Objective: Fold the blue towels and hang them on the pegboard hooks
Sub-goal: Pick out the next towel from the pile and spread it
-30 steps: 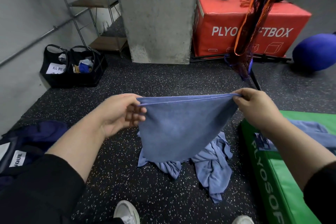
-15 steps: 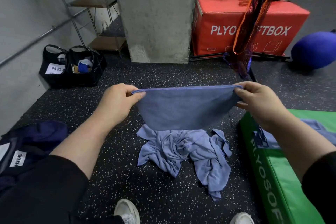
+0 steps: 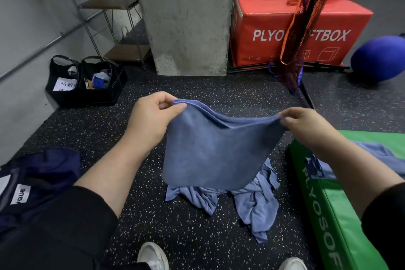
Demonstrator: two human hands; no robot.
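Observation:
A folded blue towel (image 3: 214, 151) hangs in the air in front of me, doubled over, its top edge sagging between my hands. My left hand (image 3: 151, 120) pinches its upper left corner. My right hand (image 3: 306, 126) pinches its upper right corner. Below it a crumpled heap of blue towels (image 3: 252, 199) lies on the speckled black floor. Another blue towel (image 3: 381, 155) lies on the green soft box (image 3: 341, 215) to my right, partly hidden by my right forearm. No pegboard is in view.
A concrete pillar (image 3: 186, 17) stands straight ahead. A red plyo box (image 3: 306, 24) and a blue ball (image 3: 379, 59) sit at the back right, with an orange-black net (image 3: 298, 28) hanging before them. Black bags (image 3: 85, 81) stand at left; dark clothing (image 3: 32, 182) lies near left.
The towel hung long, was lifted and stretched taut, and now its top edge sags as my hands have come closer together, the left higher than the right.

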